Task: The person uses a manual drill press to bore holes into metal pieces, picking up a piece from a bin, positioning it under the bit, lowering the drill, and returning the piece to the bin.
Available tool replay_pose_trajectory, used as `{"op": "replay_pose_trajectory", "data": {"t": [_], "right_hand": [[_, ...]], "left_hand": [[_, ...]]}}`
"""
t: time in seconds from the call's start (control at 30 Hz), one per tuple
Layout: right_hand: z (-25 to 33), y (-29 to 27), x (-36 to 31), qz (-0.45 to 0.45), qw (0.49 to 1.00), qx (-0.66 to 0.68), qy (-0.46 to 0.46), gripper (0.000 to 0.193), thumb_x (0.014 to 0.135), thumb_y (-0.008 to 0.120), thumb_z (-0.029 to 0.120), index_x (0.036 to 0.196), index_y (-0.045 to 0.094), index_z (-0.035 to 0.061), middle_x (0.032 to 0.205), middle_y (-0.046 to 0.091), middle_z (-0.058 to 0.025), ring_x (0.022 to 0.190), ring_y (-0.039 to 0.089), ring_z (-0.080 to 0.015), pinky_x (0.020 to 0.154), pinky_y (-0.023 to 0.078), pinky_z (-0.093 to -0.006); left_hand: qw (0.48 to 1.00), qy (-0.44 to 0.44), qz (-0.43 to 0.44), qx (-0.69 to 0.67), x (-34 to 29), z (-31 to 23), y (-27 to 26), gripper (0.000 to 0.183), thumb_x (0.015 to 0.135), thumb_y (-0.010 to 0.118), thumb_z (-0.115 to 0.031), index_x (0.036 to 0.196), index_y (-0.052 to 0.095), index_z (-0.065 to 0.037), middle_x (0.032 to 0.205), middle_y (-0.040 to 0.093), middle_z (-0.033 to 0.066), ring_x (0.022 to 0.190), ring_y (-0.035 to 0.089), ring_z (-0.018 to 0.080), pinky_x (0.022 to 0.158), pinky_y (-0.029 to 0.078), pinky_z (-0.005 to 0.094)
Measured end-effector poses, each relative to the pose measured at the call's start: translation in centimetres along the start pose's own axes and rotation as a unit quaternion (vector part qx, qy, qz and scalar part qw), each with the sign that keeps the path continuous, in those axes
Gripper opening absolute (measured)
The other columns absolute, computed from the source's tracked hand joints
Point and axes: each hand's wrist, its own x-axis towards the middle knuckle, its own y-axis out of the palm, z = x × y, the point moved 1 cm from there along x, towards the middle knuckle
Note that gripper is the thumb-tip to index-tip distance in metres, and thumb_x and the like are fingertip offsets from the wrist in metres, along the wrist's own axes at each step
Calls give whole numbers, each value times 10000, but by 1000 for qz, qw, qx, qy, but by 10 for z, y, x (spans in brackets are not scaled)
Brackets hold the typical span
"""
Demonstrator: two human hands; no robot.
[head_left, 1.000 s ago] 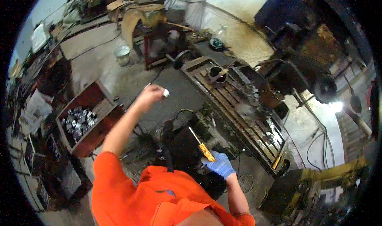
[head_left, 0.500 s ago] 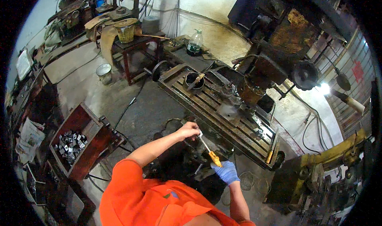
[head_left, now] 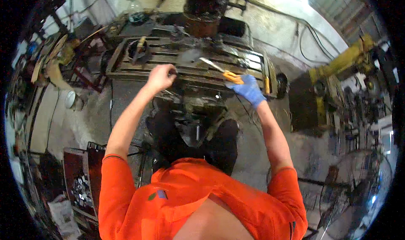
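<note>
My right hand (head_left: 248, 89), in a blue glove, is closed around the handle of a yellow-handled tool (head_left: 232, 76) with a long, narrow metal blade. The blade points up and left over the slotted machine table (head_left: 162, 59). Bare and curled, my left hand (head_left: 160, 77) is at the table's front edge; whatever its fingers pinch is too hidden to name. The tool's tip is apart from that hand. On the table's left part stands a dark tub (head_left: 136, 54) with a brush (head_left: 141, 43) leaning in it. Another yellow-handled tool (head_left: 267, 86) lies at the right end.
A dark machine head (head_left: 202, 18) rises behind the table. At lower left stands a reddish crate (head_left: 72, 155) with small metal pieces (head_left: 81, 189). A white bucket (head_left: 71, 98) is on the floor at left, a yellow machine (head_left: 341, 60) at right, and a fan (head_left: 354, 185) at lower right.
The view has swung round to face the machine table squarely. My hands have moved apart: the blade was at a small light piece in my left fingers and is now away from them.
</note>
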Motion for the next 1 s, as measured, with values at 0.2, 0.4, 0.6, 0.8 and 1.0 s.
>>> {"op": "replay_pose_trajectory", "data": {"t": [0.2,0.4,0.6,0.8,1.0], "right_hand": [[-58,53,-13,-20,990,115,79,344,661,753,332,829,668,43,718,663,-49,638,607,-109,580,463,-283],[-72,85,-7,-8,981,104,166,370,626,778,328,847,677,49,769,673,-56,647,607,-114,620,465,-268],[-109,116,-20,-108,976,103,158,330,682,750,180,895,637,-46,779,651,-41,634,532,-67,592,446,-226],[-103,93,-61,-128,979,41,151,399,691,695,380,883,661,32,785,648,-147,717,633,-254,687,480,-329],[-100,55,-104,-127,963,146,189,328,726,706,262,904,654,-9,818,665,-115,751,614,-147,702,471,-269]], "left_hand": [[999,0,38,39,33,-7,26,240,710,647,-176,920,617,-65,855,624,132,821,592,311,728,463,404],[998,12,12,64,52,-11,32,251,717,640,-207,940,620,-92,895,602,107,868,570,311,744,451,423],[998,27,-41,35,75,-17,34,227,714,640,-190,916,627,-88,889,567,101,845,568,309,723,454,414],[996,35,-76,38,90,-9,53,196,719,625,-187,908,635,-134,903,579,74,825,581,301,724,456,412],[987,98,-92,88,107,1,68,205,728,613,-191,924,614,-131,830,622,88,773,597,274,720,437,395]]}}
